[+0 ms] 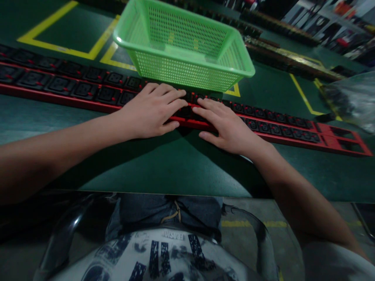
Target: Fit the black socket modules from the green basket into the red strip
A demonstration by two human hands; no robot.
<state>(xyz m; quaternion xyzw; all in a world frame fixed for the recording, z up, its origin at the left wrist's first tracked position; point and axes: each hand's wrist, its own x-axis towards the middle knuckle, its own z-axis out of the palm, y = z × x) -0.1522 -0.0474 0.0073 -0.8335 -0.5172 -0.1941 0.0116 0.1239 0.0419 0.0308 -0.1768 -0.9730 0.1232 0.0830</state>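
A long red strip [331, 139] holding two rows of black sockets [83, 89] lies across the green table. My left hand [154, 111] rests palm down on the middle of the strip, its fingers spread and pointing right. Just right of it, my right hand [224, 124] also lies over the strip, fingers apart and pointing left. The fingertips of the two hands are a small gap from each other. Neither hand has anything in its grip. Some sockets are hidden beneath the hands.
A light green mesh basket [187, 70] stands just behind the strip. Yellow tape outlines [61, 48] mark the green table [175, 168]. Further strips of parts [281, 56] lie at the back, and a clear plastic bag [357, 101] is at the right.
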